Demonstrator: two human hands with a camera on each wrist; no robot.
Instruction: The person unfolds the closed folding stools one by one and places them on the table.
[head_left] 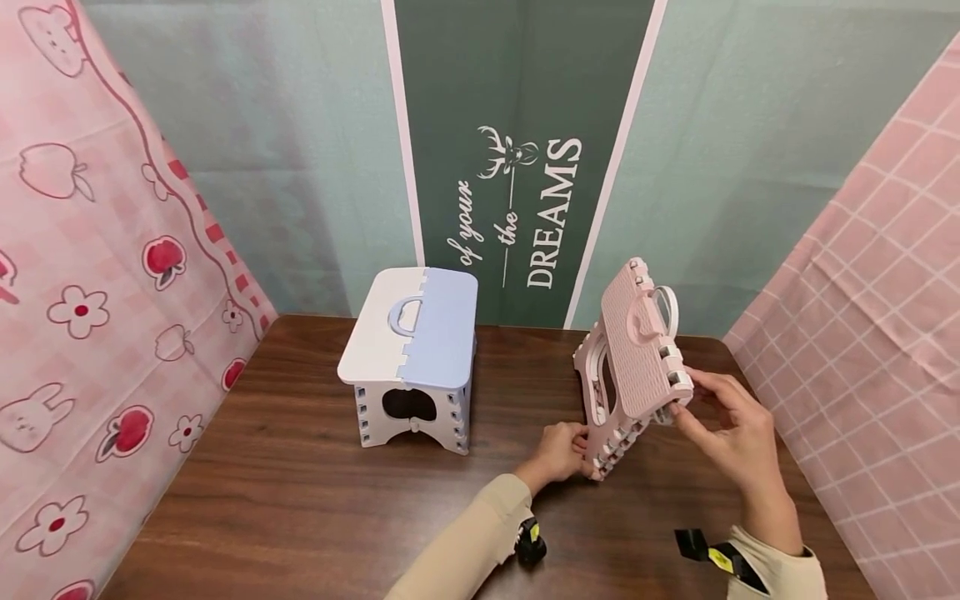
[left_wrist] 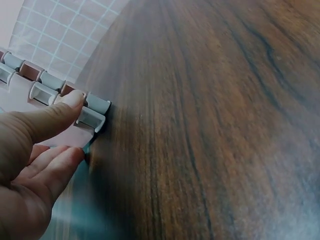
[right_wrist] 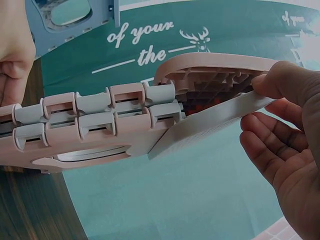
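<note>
A pink and white folding step stool [head_left: 637, 346] stands partly folded on the right side of the table, its two seat halves angled close together. Low at its near leg, my left hand [head_left: 561, 452] grips the hinged edge; in the left wrist view the thumb [left_wrist: 50, 117] presses the hinge knuckles [left_wrist: 45, 92] and the fingers lie beneath. My right hand [head_left: 738, 425] pinches the white seat half [right_wrist: 215, 122] by its outer edge. In the right wrist view, the ribbed underside of the pink seat half [right_wrist: 215, 62] shows above it.
A second folding stool [head_left: 408, 350], white and blue, stands unfolded on the wooden table [head_left: 285, 475] left of the pink one. A green and teal cloth [head_left: 517, 100] hangs behind. Pink cloths [head_left: 885, 275] border both sides. Dark straps circle both sleeves.
</note>
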